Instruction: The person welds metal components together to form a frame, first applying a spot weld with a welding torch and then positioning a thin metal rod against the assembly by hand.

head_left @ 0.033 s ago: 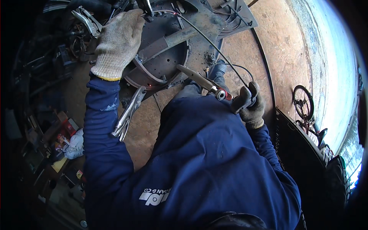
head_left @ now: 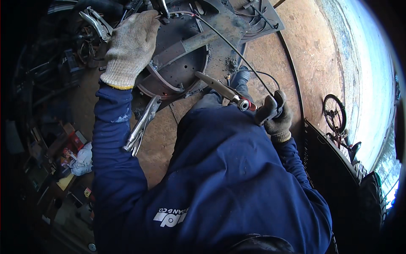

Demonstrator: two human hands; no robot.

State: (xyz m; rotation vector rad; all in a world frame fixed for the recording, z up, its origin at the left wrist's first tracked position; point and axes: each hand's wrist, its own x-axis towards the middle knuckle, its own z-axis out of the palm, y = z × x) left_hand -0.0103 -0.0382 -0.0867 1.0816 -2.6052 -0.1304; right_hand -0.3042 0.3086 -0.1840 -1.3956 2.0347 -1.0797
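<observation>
- Metalworking workshop, 1 side (head_left: pixel 363 80) open to daylight
- Round steel part (head_left: pixel 188 75) with small red-glowing spots
- Locking pliers (head_left: pixel 142 125) at its rim
- Stained brown floor (head_left: pixel 302 55), 1 bicycle (head_left: pixel 333 113) near the opening

Right side: bicycle (head_left: pixel 337 134) is standing where brown floor (head_left: pixel 308 55) is meeting bright ground (head_left: pixel 366 101). Black panel (head_left: pixel 330 169) is extending below it in view; treaded tyre (head_left: pixel 375 192) is showing alongside. Lower left: white bag (head_left: pixel 83 161) is lying beside red box (head_left: pixel 78 139), yellow piece (head_left: pixel 65 182) just below.

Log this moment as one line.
left hand: gloved, beside upper locking pliers; right hand: gloved, gripping thin rod; rod: reaching over metal workpiece; lower locking pliers: at workpiece's near edge
</observation>
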